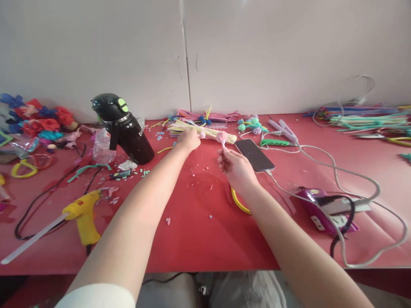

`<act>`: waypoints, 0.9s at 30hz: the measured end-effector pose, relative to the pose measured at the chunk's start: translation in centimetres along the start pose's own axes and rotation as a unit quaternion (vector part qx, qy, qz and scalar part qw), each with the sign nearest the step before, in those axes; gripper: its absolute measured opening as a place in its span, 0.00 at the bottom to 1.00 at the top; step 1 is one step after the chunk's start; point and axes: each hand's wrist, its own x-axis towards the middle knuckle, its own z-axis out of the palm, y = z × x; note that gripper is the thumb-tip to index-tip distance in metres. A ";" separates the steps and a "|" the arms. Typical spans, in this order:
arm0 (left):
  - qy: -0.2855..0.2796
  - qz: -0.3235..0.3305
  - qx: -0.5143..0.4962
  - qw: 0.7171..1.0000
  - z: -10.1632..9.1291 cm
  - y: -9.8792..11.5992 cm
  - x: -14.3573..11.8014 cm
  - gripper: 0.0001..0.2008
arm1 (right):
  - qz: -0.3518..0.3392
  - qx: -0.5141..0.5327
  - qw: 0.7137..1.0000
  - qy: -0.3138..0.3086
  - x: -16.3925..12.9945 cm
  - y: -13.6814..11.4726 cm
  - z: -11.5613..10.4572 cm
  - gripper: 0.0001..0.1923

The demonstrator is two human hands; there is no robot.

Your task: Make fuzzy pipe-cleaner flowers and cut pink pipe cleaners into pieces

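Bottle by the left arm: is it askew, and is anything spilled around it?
Yes. The black bottle leans to the left instead of standing upright, against a clear plastic bottle. Small scraps litter the red table near it. I see no liquid spilled.

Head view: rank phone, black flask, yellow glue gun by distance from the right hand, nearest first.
From the right hand:
1. Phone, just beside it on its right, face up on the red table.
2. Black flask, across to the left, past the left arm.
3. Yellow glue gun, far left, near the table's front edge.
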 end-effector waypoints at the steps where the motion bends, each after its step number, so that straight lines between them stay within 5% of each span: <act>1: -0.002 0.004 0.004 1.000 -0.5 -0.4 -0.3 0.12 | -0.002 0.002 1.000 0.002 0.0 0.1 0.0 0.16; 6: -0.030 0.000 0.005 1.000 -4.0 -2.2 -2.6 0.15 | -0.005 0.019 1.000 0.014 0.2 0.4 -0.2 0.14; 11: -0.113 -0.016 -0.146 0.983 -6.4 -3.9 -7.1 0.14 | -0.026 -0.056 0.997 0.036 0.0 0.3 -0.1 0.14; 18: -0.151 0.022 -0.282 0.947 -5.6 -4.0 -13.7 0.23 | -0.009 -0.019 0.998 -0.055 -1.0 0.5 0.6 0.16; 21: -0.155 0.025 -0.363 0.918 -4.7 -3.4 -15.1 0.22 | 0.024 -0.001 0.997 -0.080 -1.2 0.8 0.8 0.16; 27: -0.142 -0.030 -0.390 0.909 -4.7 -3.5 -16.6 0.23 | 0.060 0.030 0.993 -0.099 -1.7 0.8 1.2 0.13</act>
